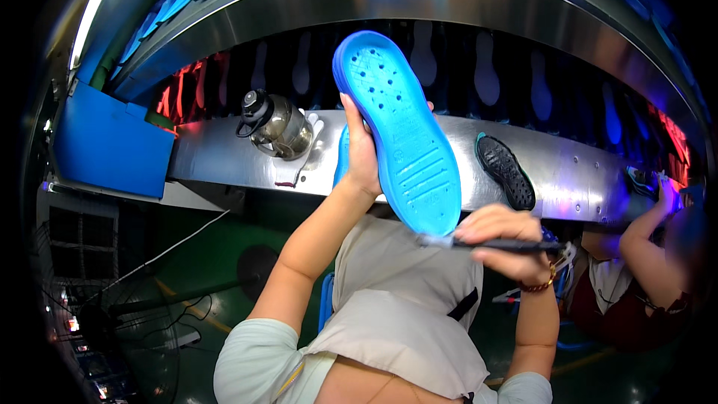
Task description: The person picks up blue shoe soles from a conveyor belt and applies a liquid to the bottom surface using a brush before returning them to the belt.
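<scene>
A bright blue shoe sole [410, 131] is held up in front of me, its inner face with small holes and ridges toward me. My left hand [362, 151] grips it by the left side, thumb along the edge; most of the fingers are hidden behind it. In my right hand [508, 236] is a slim black-handled tool [505, 245], held crosswise. Its pale, blurred tip [437, 240] is at the lower rounded end of the sole; I cannot tell whether it touches or what kind of tool it is.
On the metal ledge [213, 153] are a dark clear bottle [280, 127], a pale glove [288, 170], another blue sole [342, 153] and a black sole [505, 168]. Behind it stand rows of dark soles [486, 71]. A blue box [112, 142] is left, a co-worker's arm [647, 236] right.
</scene>
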Motion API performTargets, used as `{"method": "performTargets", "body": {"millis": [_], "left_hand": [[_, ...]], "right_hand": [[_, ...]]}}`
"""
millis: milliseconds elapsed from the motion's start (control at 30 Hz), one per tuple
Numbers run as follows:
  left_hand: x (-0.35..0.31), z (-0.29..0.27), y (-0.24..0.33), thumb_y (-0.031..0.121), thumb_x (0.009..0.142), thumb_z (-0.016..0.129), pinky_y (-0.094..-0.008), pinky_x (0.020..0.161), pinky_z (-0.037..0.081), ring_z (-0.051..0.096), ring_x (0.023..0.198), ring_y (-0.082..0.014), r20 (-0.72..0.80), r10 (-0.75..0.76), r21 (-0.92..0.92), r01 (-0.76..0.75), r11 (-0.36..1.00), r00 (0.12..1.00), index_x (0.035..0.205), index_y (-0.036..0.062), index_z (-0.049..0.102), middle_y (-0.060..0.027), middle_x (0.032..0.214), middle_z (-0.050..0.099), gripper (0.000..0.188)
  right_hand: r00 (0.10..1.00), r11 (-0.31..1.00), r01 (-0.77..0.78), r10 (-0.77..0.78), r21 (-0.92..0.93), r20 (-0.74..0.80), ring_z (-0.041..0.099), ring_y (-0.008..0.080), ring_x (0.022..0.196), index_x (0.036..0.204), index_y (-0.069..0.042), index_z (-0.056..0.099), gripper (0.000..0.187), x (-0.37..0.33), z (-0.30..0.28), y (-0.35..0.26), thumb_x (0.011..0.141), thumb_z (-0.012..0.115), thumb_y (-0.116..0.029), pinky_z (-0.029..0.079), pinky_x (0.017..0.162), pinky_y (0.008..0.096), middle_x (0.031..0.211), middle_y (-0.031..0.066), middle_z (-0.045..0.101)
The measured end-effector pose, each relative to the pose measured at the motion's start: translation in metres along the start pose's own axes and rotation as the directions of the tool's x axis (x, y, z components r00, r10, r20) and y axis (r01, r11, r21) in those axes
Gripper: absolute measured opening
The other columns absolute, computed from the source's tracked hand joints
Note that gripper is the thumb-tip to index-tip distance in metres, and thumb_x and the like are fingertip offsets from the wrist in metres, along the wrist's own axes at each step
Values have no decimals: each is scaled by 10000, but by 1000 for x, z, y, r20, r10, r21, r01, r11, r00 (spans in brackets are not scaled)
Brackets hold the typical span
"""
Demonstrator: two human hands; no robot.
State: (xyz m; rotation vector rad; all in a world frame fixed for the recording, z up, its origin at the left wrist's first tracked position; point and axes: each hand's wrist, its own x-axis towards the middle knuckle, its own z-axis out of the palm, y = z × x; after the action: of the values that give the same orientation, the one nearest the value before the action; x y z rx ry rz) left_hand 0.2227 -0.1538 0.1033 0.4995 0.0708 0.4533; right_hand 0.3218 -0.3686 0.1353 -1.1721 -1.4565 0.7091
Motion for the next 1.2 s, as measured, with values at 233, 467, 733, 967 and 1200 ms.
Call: {"method": "performTargets", "body": {"millis": [233, 467, 733, 967, 1200], "left_hand": [[-1, 12, 9, 763, 723, 247, -465, 893, 414, 495, 1046, -339, 15, -2, 46, 1, 999, 1000, 1265, 34, 350, -218, 1162, 479, 915], [-8, 44, 3, 493, 889, 280, -408, 905, 420, 528, 1032, -284, -30, 12, 37, -11, 999, 999, 1241, -22, 373, -194, 1165, 498, 631], [-33, 20, -25, 302, 871, 440, -365, 853, 460, 580, 949, -239, 38, -102, -252, 108, 962, 994, 1212, -16, 408, -158, 1074, 565, 468], [-21, 26, -12, 246, 825, 491, -381, 862, 457, 579, 955, -259, 73, -76, -227, 91, 970, 994, 1189, -29, 434, -179, 1078, 564, 460], [-11, 14, -6, 305, 846, 463, -406, 852, 461, 585, 946, -285, 83, -182, -312, 199, 929, 980, 1139, -34, 498, -190, 1083, 565, 449]], "right_hand": [[996, 997, -71, 71, 3, -60, 570, 253, 959, 895, 9, 642, 238, -3, 13, 7, 659, 644, 42, 434, 861, 345, 917, 117, 644], [868, 706, 20, 340, 708, -363, 562, 269, 966, 988, 79, 518, 222, -7, 25, 21, 787, 552, -7, 434, 886, 370, 1028, 231, 562], [942, 982, -106, 149, 154, -299, 593, 237, 934, 888, 31, 614, 208, -2, 45, -9, 697, 652, -43, 334, 960, 387, 948, 162, 630], [987, 997, -69, 65, -29, -147, 613, 251, 869, 853, 40, 628, 202, 17, 9, -12, 653, 623, 62, 468, 794, 325, 885, 160, 640], [1000, 986, -4, 9, -167, 26, 612, 231, 851, 850, -21, 637, 191, 16, 20, -20, 660, 663, -14, 464, 775, 331, 873, 96, 646]]}}
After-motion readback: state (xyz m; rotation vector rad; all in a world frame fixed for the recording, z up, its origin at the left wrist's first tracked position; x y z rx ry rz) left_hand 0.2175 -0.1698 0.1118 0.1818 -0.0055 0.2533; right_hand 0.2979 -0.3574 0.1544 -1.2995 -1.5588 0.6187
